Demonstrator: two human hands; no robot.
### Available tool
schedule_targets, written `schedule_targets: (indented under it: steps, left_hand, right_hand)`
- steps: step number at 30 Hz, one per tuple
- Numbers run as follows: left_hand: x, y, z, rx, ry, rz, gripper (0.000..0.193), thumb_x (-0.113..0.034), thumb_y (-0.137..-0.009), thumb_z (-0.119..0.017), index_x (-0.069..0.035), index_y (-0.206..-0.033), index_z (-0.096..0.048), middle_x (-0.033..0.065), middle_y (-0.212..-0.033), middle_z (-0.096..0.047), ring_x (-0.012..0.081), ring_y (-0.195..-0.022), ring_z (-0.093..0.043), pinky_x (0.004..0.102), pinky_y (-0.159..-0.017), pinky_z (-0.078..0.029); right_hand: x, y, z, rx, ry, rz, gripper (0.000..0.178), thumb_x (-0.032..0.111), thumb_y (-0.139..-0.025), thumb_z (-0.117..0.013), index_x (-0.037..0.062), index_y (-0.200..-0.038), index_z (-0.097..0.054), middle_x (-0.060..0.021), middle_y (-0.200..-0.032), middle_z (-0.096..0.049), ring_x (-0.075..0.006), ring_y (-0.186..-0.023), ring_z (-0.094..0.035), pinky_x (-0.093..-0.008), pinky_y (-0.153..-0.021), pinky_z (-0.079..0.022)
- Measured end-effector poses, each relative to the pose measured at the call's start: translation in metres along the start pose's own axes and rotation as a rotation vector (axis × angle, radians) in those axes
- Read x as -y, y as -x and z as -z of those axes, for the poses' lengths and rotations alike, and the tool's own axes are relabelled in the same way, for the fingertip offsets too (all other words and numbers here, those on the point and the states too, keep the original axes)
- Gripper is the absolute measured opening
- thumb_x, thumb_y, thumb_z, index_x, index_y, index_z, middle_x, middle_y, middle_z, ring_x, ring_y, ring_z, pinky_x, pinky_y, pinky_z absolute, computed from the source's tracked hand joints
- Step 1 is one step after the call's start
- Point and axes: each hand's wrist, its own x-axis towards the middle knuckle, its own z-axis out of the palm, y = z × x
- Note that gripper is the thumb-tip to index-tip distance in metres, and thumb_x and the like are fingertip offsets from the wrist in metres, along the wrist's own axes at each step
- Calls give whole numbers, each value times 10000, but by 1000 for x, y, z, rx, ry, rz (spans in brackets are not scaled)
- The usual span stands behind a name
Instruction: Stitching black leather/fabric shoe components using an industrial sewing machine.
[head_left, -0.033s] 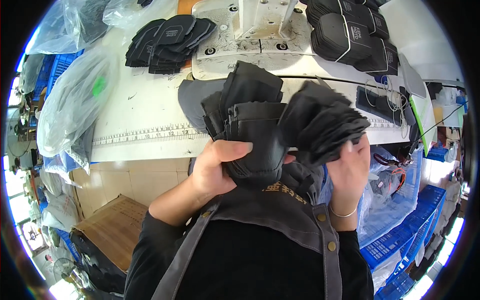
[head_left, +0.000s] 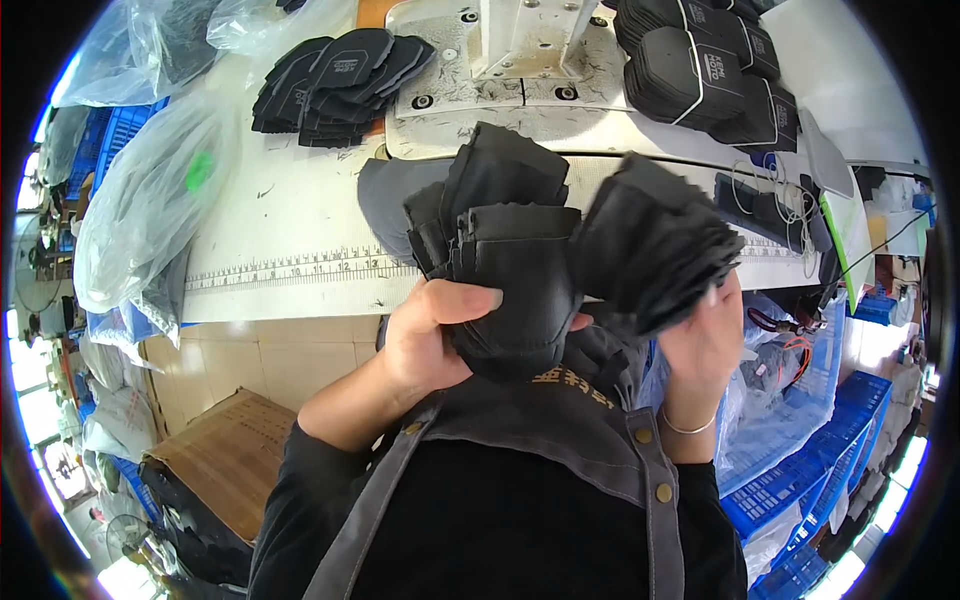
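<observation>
My left hand (head_left: 422,335) is closed round a thick stack of black sewn fabric pieces (head_left: 515,285), thumb across the front face. Smooth and curved at the bottom, the stack spreads into rough-edged layers at the top. On the right, my right hand (head_left: 703,328) grips a second bundle of black fabric pieces (head_left: 650,235), partly smeared by motion. Both bundles are above the table's front edge and next to each other, their edges overlapping in view. Behind the left stack, a dark grey curved piece (head_left: 380,205) lies on the table.
A white worktable (head_left: 250,225) carries a printed ruler strip. Loose black pieces (head_left: 345,70) lie at the back left, tied black stacks (head_left: 685,75) at the back right. A machine base (head_left: 525,65) stands between them. Clear bags (head_left: 150,210), a cardboard box (head_left: 225,460) and blue crates (head_left: 800,470) surround the table.
The right bundle has tilted slightly, its top shifting up and to the right. My left hand and its stack have hardly moved.
</observation>
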Motion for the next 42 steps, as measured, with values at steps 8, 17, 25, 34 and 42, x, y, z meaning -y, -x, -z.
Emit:
schedule_targets:
  steps: [8,17,25,34,42]
  left_hand:
    - [-1,-5,-2,-116,-282,1,707,-222,-613,-514,34,-1245,-325,227,-1121,-482,346,-1012,-515,421,-861,-437]
    - [3,-1,10,-105,-130,-145,437,15,-693,-454,52,-1129,-459,163,-1032,-571,257,-913,-584,353,-811,-475]
    - [9,-3,-6,-217,-303,-167,376,87,-708,-477,39,-1078,-515,144,-1025,-573,237,-911,-584,343,-813,-470]
    - [0,-3,-7,-186,-272,2,601,-120,-646,-477,20,-1220,-367,205,-1138,-491,301,-1029,-510,444,-914,-394]
    - [0,-1,3,-163,-206,-91,355,26,-710,-502,27,-1064,-510,125,-957,-592,215,-846,-599,326,-748,-493]
  right_hand:
    - [15,11,22,-113,-252,41,516,94,-781,-585,-99,-1190,-337,-224,-1133,-491,-306,-1031,-523,-409,-902,-418]
    - [13,4,6,-110,-31,-61,341,131,-785,-576,37,-1052,-387,-40,-800,-358,-149,-707,-347,-230,-573,-360]
    - [-5,-4,-27,-26,44,-148,451,112,-709,-661,-52,-1059,-429,-168,-1104,-487,-214,-1041,-478,-302,-884,-377]
    - [3,-4,0,-80,-26,11,488,110,-814,-563,-94,-1193,-332,-201,-1174,-455,-268,-1089,-469,-386,-934,-368]
    - [14,6,22,34,-168,-13,567,114,-789,-583,-46,-1256,-305,-190,-1238,-392,-286,-1117,-442,-392,-934,-379]
